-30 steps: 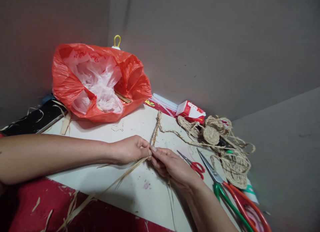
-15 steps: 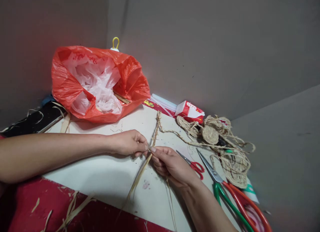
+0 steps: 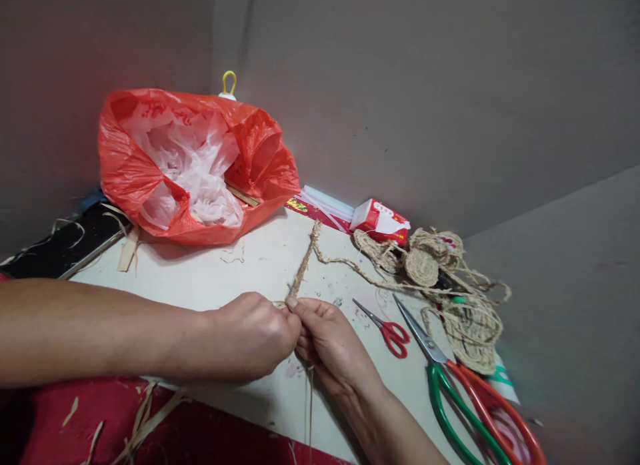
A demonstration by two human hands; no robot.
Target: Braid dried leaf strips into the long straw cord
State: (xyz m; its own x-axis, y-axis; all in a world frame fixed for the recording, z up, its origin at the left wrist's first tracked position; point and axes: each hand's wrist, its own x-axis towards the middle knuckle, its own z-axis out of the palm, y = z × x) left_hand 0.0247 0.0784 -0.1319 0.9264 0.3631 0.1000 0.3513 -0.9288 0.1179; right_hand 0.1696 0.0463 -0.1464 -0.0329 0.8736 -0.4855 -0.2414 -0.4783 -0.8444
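both grips pressed together: our left hand (image 3: 253, 335) and right hand (image 3: 333, 345) pinch the near end of the braided straw cord (image 3: 303, 271) where loose strands (image 3: 310, 411) feed in. we judge steady tension and tight, even crossings matter here. cord is tan, rough, lying on the pale counter (image 3: 240, 265) toward the red bag (image 3: 193, 165); small red scissors (image 3: 387, 328) lie nearby

Plastic bag (image 3: 195, 161) lay behind hands on table (image 3: 240, 265); small scissors (image 3: 387, 328) left of large scissors (image 3: 450, 378); woven coils (image 3: 440, 271) behind both.
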